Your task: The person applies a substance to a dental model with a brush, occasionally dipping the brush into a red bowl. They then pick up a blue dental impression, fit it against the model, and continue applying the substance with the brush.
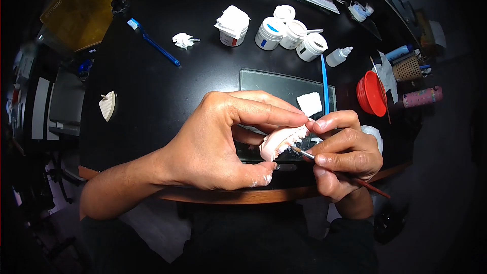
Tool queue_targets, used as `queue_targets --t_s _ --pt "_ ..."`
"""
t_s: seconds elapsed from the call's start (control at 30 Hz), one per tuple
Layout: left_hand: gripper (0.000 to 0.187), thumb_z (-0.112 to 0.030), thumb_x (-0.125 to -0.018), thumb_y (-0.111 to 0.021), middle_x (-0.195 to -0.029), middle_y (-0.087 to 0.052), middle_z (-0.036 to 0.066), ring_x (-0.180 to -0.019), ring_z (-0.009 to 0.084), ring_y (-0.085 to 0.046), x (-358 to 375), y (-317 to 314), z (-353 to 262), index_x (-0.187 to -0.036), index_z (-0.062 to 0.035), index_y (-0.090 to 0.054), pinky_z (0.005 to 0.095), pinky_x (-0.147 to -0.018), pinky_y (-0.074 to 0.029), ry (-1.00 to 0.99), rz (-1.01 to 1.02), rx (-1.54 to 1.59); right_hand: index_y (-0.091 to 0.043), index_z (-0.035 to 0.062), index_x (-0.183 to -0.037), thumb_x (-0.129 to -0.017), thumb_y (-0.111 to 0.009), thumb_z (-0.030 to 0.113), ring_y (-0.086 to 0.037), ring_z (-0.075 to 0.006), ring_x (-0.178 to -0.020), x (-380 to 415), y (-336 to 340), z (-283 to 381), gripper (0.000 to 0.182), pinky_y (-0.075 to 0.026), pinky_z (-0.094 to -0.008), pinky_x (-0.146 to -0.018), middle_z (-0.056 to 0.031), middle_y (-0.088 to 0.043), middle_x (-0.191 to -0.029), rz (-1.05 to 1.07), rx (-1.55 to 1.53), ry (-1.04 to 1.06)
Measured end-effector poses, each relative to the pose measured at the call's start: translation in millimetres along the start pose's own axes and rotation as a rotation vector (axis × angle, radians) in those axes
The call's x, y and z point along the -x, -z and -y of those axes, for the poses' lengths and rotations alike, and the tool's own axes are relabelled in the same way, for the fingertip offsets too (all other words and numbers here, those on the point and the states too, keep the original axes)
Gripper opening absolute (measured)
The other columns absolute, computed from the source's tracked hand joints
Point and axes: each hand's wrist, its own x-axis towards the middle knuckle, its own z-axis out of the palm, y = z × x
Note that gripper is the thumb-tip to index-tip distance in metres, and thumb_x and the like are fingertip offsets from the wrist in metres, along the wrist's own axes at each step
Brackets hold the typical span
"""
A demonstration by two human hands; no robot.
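Observation:
My left hand holds a pale pink and white dental model between thumb and fingers, its row of teeth facing right. White residue marks the thumb. My right hand grips a thin brush with a dark red handle, and its tip touches the teeth of the model. The fingertips of both hands meet at the model's upper end. Beneath the hands lies a glass slab with a folded white pad on it.
White jars, a dropper bottle and a blue stick lie beyond the hands. A red bowl is at the right. A blue toothbrush, crumpled tissue and beige piece lie left.

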Motion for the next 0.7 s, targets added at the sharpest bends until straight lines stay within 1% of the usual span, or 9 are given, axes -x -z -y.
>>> queue_targets --t_s 0.3,0.7 --pt "0.06 0.005 -0.069 -0.077 -0.129 -0.067 0.021 -0.117 0.0253 -0.068 -0.1 -0.7 1.0 -0.129 0.0009 -0.07 0.0316 -0.09 -0.062 -0.013 -0.009 -0.012 -0.075 0.0002 -0.092 -0.068 -0.071 -0.006 -0.07 -0.0364 -0.103 -3.2 0.9 2.2 0.025 -0.058 -0.0418 -0.086 -0.0117 -0.073 -0.083 0.037 0.021 -0.006" --pt "0.061 0.003 -0.068 -0.078 -0.128 -0.067 0.021 -0.115 0.0247 -0.069 -0.9 0.2 -1.1 -0.128 0.0019 -0.07 0.0309 -0.09 -0.061 -0.015 -0.004 -0.057 -0.075 0.0006 -0.094 -0.068 -0.072 -0.007 -0.07 -0.0365 -0.103 -3.5 0.0 4.0 0.027 -0.059 -0.0421 -0.086 -0.0112 -0.073 -0.083 0.031 0.035 -0.016"
